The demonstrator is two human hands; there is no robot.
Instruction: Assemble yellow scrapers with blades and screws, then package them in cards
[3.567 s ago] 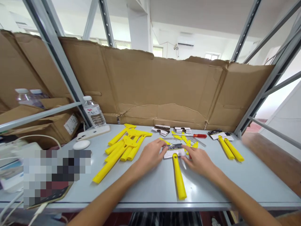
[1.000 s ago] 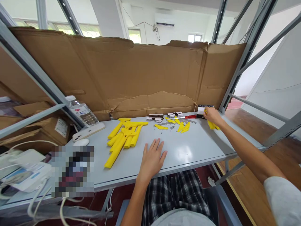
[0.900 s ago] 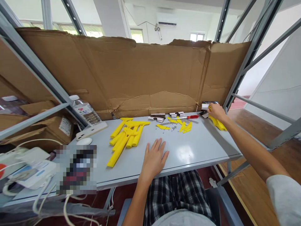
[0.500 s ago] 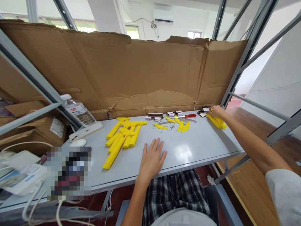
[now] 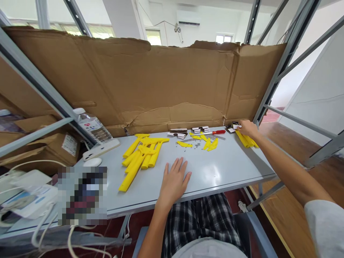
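My left hand (image 5: 176,178) lies flat on the table with its fingers spread, holding nothing. At the far right end, my right hand (image 5: 247,128) has its fingers bent and closed at a small black-and-white card (image 5: 235,125); the fingertips are partly hidden. Under that hand lie yellow plastic handle pieces (image 5: 244,139), partly covered by it. Left of my left hand is a pile of yellow tool-handle-like pieces (image 5: 137,166). Beyond it are small curved yellow pieces (image 5: 212,144), scattered small metal parts (image 5: 197,145) and a screwdriver (image 5: 219,132) with a red handle.
Black-and-white cards (image 5: 177,133) lie by the upright cardboard sheet (image 5: 172,82) behind the table (image 5: 204,168). To the left are a plastic bottle (image 5: 94,125), a white power strip (image 5: 101,149), a white mouse (image 5: 92,162) and cables. Metal frame posts rise on both sides.
My right hand has moved slightly left and back, from above the yellow pieces to the black-and-white card. The left hand stays flat in place. The view has shifted a little.
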